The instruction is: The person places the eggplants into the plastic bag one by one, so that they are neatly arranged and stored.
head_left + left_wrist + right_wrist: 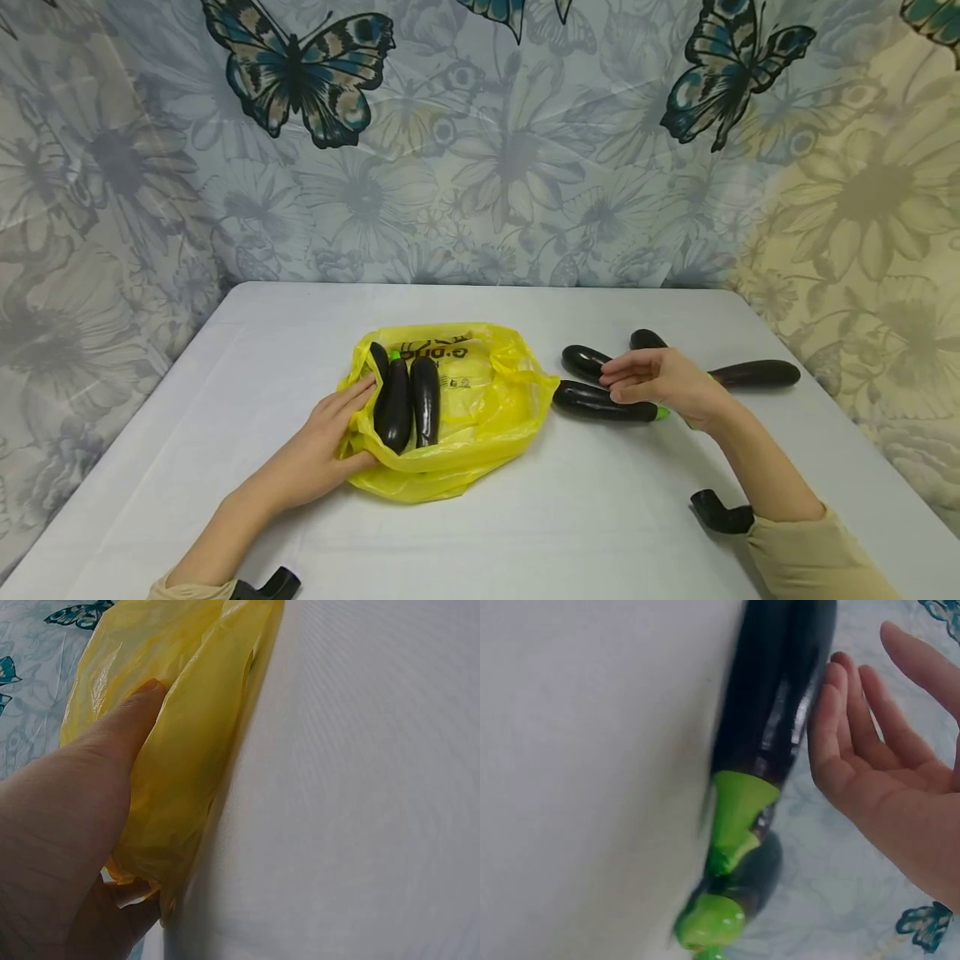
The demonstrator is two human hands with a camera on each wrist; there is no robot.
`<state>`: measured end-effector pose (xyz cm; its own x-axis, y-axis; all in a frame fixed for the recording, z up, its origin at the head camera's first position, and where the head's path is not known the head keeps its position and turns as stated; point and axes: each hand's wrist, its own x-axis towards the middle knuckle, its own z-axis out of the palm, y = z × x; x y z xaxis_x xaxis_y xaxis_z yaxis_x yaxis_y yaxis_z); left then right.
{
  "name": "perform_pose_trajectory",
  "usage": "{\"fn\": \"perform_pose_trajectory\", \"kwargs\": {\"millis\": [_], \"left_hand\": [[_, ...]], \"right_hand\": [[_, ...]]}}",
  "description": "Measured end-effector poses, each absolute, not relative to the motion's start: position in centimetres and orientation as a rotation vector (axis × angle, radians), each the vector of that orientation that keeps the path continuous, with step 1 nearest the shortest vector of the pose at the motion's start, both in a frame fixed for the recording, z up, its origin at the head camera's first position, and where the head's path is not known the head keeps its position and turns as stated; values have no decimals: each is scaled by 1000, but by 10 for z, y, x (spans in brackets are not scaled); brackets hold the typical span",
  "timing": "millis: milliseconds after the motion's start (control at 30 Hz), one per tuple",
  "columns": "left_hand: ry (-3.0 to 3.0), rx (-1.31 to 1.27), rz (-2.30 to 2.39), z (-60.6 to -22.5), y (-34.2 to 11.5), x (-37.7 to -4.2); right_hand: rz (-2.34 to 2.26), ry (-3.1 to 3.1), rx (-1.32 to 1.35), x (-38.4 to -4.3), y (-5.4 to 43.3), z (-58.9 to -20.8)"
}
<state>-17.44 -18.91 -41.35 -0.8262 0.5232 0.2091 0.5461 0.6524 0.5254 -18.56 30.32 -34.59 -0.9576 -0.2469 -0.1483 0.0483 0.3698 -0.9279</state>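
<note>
A yellow plastic bag [480, 467] lies on the table with its mouth spread, and dark eggplants [426, 400] rest inside its left part. My left hand [322, 450] grips the bag's left rim; the left wrist view shows the thumb [124, 727] against the yellow film. Right of the bag lie several more eggplants, the nearest [600, 402] touching or almost touching the bag's corner. Over these hovers my right hand [667, 385], fingers loosely bent and holding nothing. In the right wrist view, its fingertips are beside an eggplant [776, 697] with a green cap; contact is unclear.
Another eggplant [756, 374] points toward the table's right side, and one tip [647, 338] shows behind the right hand. Black wrist-worn pieces [722, 512] stick out at both sleeves. A butterfly-patterned cloth [480, 167] hangs behind the white table [600, 533].
</note>
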Motion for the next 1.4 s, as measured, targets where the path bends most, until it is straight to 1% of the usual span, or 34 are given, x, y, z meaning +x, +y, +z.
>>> {"fn": "perform_pose_trajectory", "kwargs": {"millis": [133, 300, 400, 500, 633, 933, 1133, 1400], "left_hand": [[-2819, -917, -926, -413, -189, -174], [-2823, -914, -916, -413, -189, -174], [-2817, -911, -910, -413, -190, -174], [-2812, -914, -909, -413, -190, -175], [-2812, -912, -912, -414, -191, -175], [-2817, -913, -911, -415, -190, -174], [-2822, -915, -911, -414, -189, -173], [-2815, -915, -902, -414, -189, -173]], "right_hand": [[-1740, 2418, 14, -170, 306, -340], [-2144, 2077, 317, -150, 311, -341], [-2267, 1923, 415, -143, 309, -345], [-2312, 1898, 481, -140, 303, -349], [-2306, 1938, 507, -138, 295, -353], [-2258, 2042, 412, -143, 290, -359], [-2078, 2159, 452, -147, 287, -362], [-1868, 2289, 414, -149, 283, -359]]}}
